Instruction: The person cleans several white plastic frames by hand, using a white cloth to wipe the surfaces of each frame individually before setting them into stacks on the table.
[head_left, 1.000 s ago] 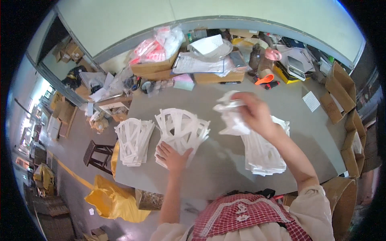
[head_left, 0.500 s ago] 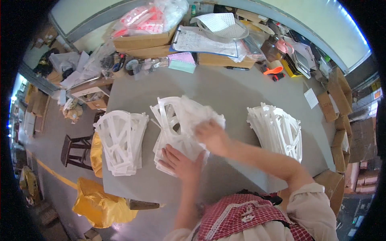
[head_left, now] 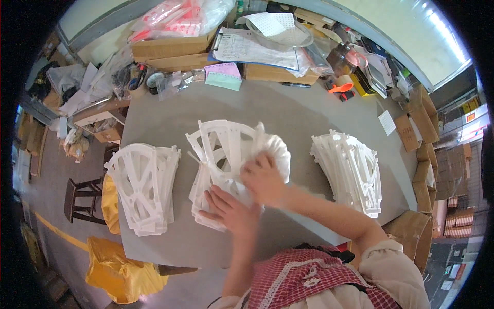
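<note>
In the middle of the grey table lies a stack of white plastic fan-shaped frames (head_left: 213, 136) with cut-out openings. My left hand (head_left: 229, 208) rests on the lower part of this stack, fingers spread and flat. Just to its right, my right hand (head_left: 265, 180) is closed on a bunched white cloth (head_left: 278, 152), which is pressed over the right side of the top frame and hides part of it. A second stack of white frames (head_left: 144, 185) lies to the left. A third stack (head_left: 350, 170) lies to the right.
Along the back edge stand cardboard boxes (head_left: 172, 49), a clipboard with papers (head_left: 252, 49) and a tape roll with an orange holder (head_left: 342, 84). Open cartons (head_left: 424, 113) line the right side. A yellow bag (head_left: 121, 273) and a dark stool (head_left: 82, 201) are at the left.
My right hand has shifted slightly left and down with the cloth, which now bunches more to the right of the hand. My left hand stays on the stack. The whole view has shifted a little.
</note>
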The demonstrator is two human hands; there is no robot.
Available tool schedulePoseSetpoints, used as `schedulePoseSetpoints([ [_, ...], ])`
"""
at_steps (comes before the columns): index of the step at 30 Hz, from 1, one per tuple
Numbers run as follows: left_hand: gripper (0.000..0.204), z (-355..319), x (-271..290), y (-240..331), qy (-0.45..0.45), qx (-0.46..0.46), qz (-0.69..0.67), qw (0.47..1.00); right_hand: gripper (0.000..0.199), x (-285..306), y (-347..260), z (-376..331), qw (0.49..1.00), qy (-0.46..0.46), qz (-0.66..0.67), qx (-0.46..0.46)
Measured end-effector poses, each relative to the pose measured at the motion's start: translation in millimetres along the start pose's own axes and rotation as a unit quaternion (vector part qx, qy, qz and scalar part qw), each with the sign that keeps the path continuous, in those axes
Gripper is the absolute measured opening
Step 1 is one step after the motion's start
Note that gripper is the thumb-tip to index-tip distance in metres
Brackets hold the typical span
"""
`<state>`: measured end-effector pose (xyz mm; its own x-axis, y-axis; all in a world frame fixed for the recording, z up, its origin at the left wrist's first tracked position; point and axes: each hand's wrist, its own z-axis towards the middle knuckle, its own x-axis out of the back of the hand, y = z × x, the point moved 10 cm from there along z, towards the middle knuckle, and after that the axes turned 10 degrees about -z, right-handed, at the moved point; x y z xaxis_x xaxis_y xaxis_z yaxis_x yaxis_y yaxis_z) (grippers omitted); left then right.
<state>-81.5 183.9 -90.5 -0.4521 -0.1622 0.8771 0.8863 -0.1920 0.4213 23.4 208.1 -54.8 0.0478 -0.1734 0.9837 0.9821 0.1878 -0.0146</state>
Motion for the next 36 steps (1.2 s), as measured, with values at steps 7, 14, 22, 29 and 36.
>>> schedulePoseSetpoints([
  [7, 0.125, 0.6, 13.6, 3.5, 0.013, -0.01, -0.044, 0.999, 0.02, 24.3, 54.0, -4.3, 0.996, 0.078, 0.013, -0.034],
  [14, 0.124, 2.3, 19.8, 10.0, 0.01, -0.015, -0.06, 0.998, 0.025, 25.5, 141.1, -4.7, 0.967, 0.099, 0.124, -0.197],
  [22, 0.125, 0.5, 15.4, 8.7, 0.005, -0.012, -0.046, 0.999, 0.031, 9.1, 49.2, -10.3, 0.998, -0.035, -0.031, 0.046],
  [29, 0.124, -1.5, 16.7, 7.7, 0.003, -0.023, -0.049, 0.999, 0.024, 12.8, 6.6, -30.0, 0.987, -0.046, -0.019, 0.153],
  [36, 0.124, -0.9, 12.9, 7.3, -0.009, -0.026, -0.047, 0.998, 0.034, 10.7, 54.3, 0.2, 0.984, -0.059, -0.085, 0.143],
])
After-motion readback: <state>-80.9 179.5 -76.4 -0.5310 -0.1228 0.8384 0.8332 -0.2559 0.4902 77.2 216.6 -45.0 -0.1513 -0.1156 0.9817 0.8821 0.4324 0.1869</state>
